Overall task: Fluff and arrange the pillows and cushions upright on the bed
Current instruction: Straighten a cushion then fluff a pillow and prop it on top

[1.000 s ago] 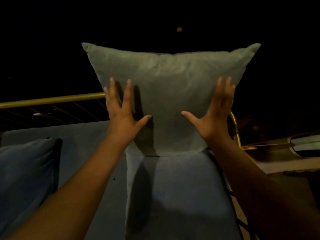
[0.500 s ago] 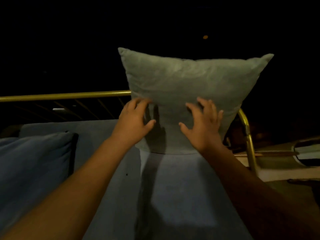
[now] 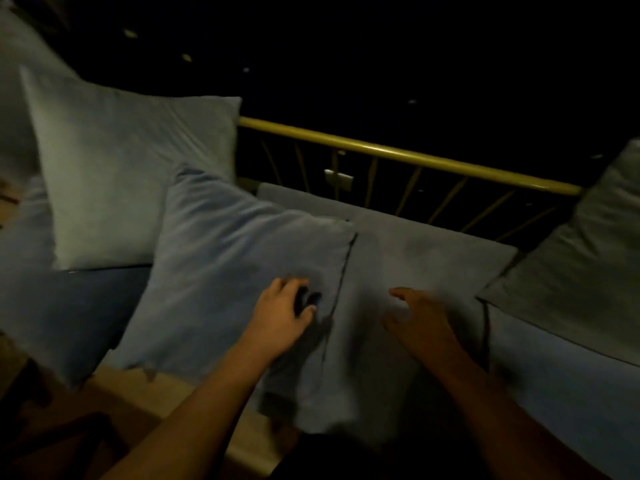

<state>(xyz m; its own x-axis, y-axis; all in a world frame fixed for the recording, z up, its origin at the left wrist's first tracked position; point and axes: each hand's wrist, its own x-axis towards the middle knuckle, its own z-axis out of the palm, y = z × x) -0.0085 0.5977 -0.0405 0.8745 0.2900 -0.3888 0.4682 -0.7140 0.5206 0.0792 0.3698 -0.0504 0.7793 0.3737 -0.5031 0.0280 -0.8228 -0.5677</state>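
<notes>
A blue cushion [image 3: 235,271] lies slanted in the middle left of the bed. My left hand [image 3: 282,315] rests on its lower right corner, fingers curled into the fabric. My right hand [image 3: 420,318] hovers over the flat blue seat pad [image 3: 408,258], fingers apart and holding nothing. A pale grey pillow [image 3: 121,174] stands upright behind the blue cushion, leaning left. The grey-green cushion [image 3: 581,265] leans at the far right against the rail, away from both hands. The frame is dim and blurred.
A brass rail [image 3: 398,155] with thin bars runs along the back of the bed. A white wall socket [image 3: 338,178] shows through the bars. The bed's wooden edge [image 3: 162,393] lies below the blue cushion. Beyond the rail is darkness.
Both hands have let go of the grey-green cushion, which now stands at the far right. The view swung left and down. My left hand has landed on the blue cushion.
</notes>
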